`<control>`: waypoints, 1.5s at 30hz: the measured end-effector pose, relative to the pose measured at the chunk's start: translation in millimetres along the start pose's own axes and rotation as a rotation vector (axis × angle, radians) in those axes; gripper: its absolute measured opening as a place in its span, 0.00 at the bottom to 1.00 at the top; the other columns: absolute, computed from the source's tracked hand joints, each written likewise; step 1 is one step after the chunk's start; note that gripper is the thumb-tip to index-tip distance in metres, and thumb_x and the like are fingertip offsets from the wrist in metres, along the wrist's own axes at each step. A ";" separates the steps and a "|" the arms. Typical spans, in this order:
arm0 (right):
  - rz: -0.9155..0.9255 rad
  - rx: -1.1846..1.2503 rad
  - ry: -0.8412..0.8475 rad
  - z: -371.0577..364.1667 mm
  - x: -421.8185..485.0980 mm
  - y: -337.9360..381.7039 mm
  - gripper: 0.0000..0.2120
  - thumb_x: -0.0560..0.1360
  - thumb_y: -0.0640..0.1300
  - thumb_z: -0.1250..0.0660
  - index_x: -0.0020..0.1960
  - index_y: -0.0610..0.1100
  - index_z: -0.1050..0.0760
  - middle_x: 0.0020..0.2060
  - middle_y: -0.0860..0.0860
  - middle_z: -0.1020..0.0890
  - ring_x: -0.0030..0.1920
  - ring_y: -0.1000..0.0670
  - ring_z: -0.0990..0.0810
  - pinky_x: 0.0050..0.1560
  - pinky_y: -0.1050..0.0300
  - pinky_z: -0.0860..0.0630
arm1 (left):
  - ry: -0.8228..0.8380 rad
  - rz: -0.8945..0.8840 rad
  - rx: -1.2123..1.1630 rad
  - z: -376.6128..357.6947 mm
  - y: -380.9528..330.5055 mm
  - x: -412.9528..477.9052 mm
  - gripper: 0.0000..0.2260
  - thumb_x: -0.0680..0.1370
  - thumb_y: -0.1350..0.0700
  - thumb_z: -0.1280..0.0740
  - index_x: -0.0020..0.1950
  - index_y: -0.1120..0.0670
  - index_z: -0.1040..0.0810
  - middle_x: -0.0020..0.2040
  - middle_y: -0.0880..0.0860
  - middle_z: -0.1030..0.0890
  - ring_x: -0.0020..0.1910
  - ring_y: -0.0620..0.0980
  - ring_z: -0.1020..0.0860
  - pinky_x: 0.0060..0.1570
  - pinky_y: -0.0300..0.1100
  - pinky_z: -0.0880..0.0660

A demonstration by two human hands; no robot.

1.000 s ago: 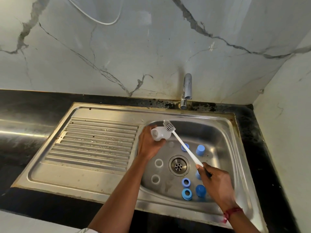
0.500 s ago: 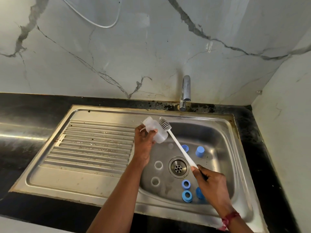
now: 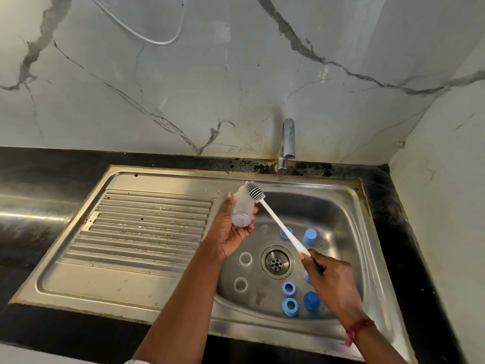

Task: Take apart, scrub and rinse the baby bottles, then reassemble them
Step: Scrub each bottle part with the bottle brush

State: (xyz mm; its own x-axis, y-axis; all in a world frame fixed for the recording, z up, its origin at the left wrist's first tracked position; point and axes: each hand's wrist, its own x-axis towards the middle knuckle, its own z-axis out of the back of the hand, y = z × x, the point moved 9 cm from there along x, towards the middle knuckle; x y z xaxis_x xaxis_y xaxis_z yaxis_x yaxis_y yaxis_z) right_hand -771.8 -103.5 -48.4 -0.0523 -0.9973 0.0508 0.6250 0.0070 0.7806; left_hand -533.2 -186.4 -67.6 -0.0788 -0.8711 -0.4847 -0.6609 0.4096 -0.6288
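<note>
I am holding the clear bottle (image 3: 242, 208) in my left hand (image 3: 231, 232), fingers curled round its body, above the left edge of the sink (image 3: 341, 200) basin. My right hand (image 3: 330, 282) is gripping the white brush (image 3: 284, 227) by the end of its handle. Its bristle head is lying at the bottle's mouth and seems to be touching the rim, though I cannot be sure. Blue rings (image 3: 288, 288) and blue caps (image 3: 310, 236) are lying on the basin floor around the drain (image 3: 277, 262).
</note>
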 end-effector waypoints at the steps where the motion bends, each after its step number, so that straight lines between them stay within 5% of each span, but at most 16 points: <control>1: 0.019 -0.008 -0.003 0.5 -1.5 0.3 0.22 0.75 0.65 0.40 0.39 0.49 0.20 0.26 0.51 0.22 0.25 0.52 0.25 0.29 0.52 0.25 | 0.002 0.008 -0.038 -0.3 -0.5 0.3 0.25 0.80 0.43 0.35 0.68 0.60 0.29 0.49 0.62 0.19 0.41 0.52 0.21 0.38 0.42 0.21; 7: 0.274 -0.109 -0.006 7.7 -16.8 10.5 0.15 0.78 0.57 0.34 0.49 0.47 0.16 0.26 0.59 0.32 0.25 0.59 0.33 0.28 0.71 0.36 | 0.026 0.054 -0.207 0.4 -0.1 3.0 0.22 0.79 0.47 0.33 0.66 0.61 0.27 0.48 0.60 0.19 0.42 0.53 0.20 0.36 0.44 0.21; 15: 0.358 -0.156 -0.003 8.2 -8.5 17.2 0.17 0.77 0.58 0.35 0.53 0.46 0.16 0.28 0.58 0.29 0.26 0.58 0.32 0.26 0.61 0.29 | 0.096 0.157 -0.143 -10.5 11.7 -2.8 0.20 0.80 0.48 0.33 0.62 0.62 0.23 0.52 0.62 0.18 0.44 0.55 0.20 0.43 0.46 0.20; 24: 0.278 -0.111 -0.049 17.3 7.1 28.9 0.10 0.78 0.53 0.33 0.40 0.52 0.20 0.25 0.55 0.28 0.28 0.52 0.27 0.28 0.60 0.29 | 0.044 0.071 -0.167 -1.6 6.1 -7.2 0.26 0.79 0.38 0.36 0.62 0.60 0.25 0.47 0.60 0.19 0.41 0.52 0.20 0.38 0.42 0.19; 29: 0.279 -0.110 -0.037 12.5 -4.9 18.9 0.19 0.79 0.61 0.39 0.46 0.49 0.17 0.26 0.55 0.25 0.26 0.56 0.26 0.27 0.59 0.26 | 0.003 -0.014 -0.264 6.8 -0.3 -0.9 0.20 0.79 0.46 0.33 0.64 0.59 0.25 0.51 0.60 0.18 0.45 0.54 0.18 0.44 0.47 0.17; 33: 0.283 -0.130 -0.018 9.3 -23.6 17.4 0.21 0.78 0.62 0.40 0.48 0.47 0.16 0.25 0.60 0.34 0.24 0.59 0.34 0.25 0.64 0.34 | 0.006 0.012 -0.237 11.7 4.3 2.6 0.20 0.80 0.43 0.36 0.62 0.58 0.24 0.50 0.60 0.19 0.46 0.55 0.20 0.50 0.53 0.22; 40: 0.192 -0.134 -0.056 -2.1 -5.7 26.9 0.18 0.79 0.60 0.39 0.38 0.50 0.23 0.23 0.56 0.32 0.24 0.55 0.31 0.25 0.63 0.33 | -0.045 -0.041 -0.133 3.9 10.7 -1.1 0.18 0.81 0.43 0.37 0.61 0.57 0.25 0.48 0.58 0.20 0.41 0.50 0.22 0.37 0.43 0.22; 45: 0.109 -0.032 0.013 -12.1 -4.3 34.4 0.14 0.78 0.56 0.35 0.38 0.49 0.22 0.23 0.58 0.27 0.23 0.56 0.29 0.25 0.69 0.36 | -0.057 -0.142 -0.157 8.2 -4.7 -0.3 0.32 0.69 0.35 0.28 0.63 0.57 0.25 0.47 0.58 0.19 0.42 0.50 0.21 0.42 0.45 0.20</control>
State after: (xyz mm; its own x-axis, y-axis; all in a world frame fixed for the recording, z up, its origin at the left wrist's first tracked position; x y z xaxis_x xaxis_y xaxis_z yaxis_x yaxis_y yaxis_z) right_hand -740.7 -99.9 -29.3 0.0273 -0.9916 0.1263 0.6508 0.1135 0.7507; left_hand -524.0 -185.9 -69.6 0.0624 -0.8985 -0.4346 -0.7708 0.2332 -0.5928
